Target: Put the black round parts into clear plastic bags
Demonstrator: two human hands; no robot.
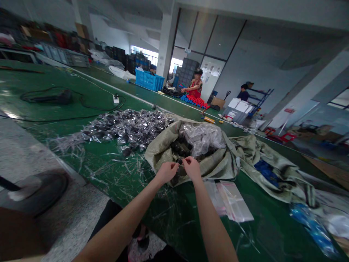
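My left hand (167, 171) and my right hand (191, 167) meet over the near edge of an open woven sack (160, 145). Between their pinched fingertips is a small black round part (179, 161); its exact kind is too small to make out. Inside the sack lie more dark round pieces (178, 148) and a crumpled clear plastic bag (203, 136). To the left spreads a heap of dark pieces in clear wrappers (131, 125). A stack of flat clear bags (235, 202) lies just right of my right forearm.
Strips of clear plastic (122, 173) litter the green table (89, 156). Another woven sack (283, 171) lies at the right. A power strip (116, 99) and a black cable are at the back left. Across the table, a person (195, 87) works by red and blue pieces, near a blue crate (149, 80).
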